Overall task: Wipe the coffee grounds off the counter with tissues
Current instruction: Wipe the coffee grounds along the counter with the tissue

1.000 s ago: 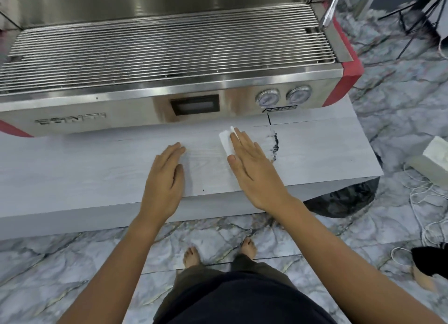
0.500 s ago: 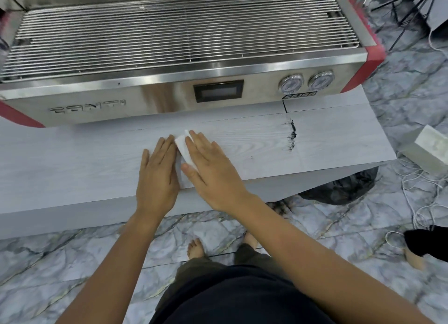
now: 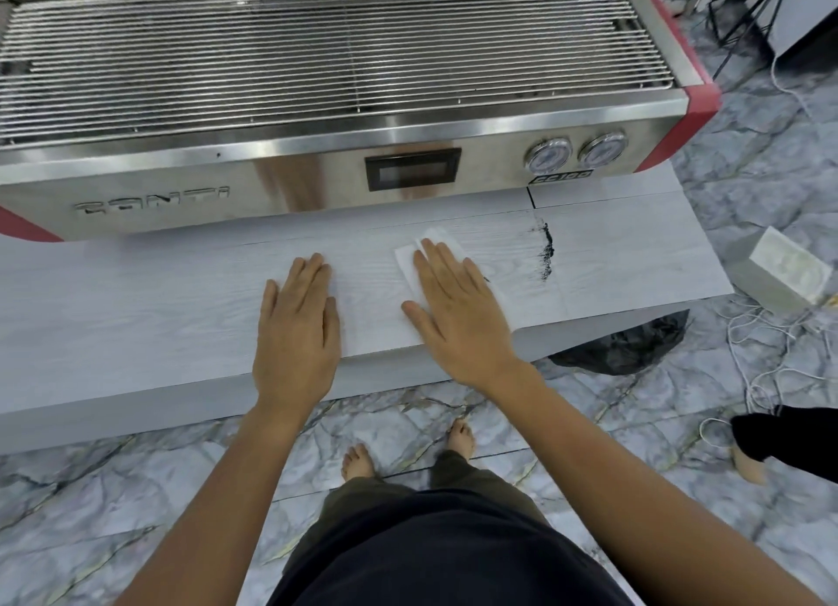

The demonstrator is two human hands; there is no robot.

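A dark streak of coffee grounds (image 3: 545,256) lies on the pale wood-grain counter (image 3: 136,297), right of centre, near a seam. My right hand (image 3: 458,308) lies flat with fingers together, pressing a white tissue (image 3: 406,260) onto the counter; the tissue shows past the fingertips and the thumb side. The grounds are about a hand's width right of that hand. My left hand (image 3: 297,328) rests flat on the counter to the left, palm down, holding nothing.
A steel espresso machine (image 3: 317,161) with a wire drip grate, red end caps and two gauges (image 3: 576,152) stands at the counter's back. On the marble floor to the right are a white tissue box (image 3: 786,274), a black bag (image 3: 621,342), loose white cables and another person's foot (image 3: 752,451).
My right hand has slid the tissue rightward, away from my left hand and back toward the grounds, after sweeping left half a second ago. My left hand stayed flat on the counter.
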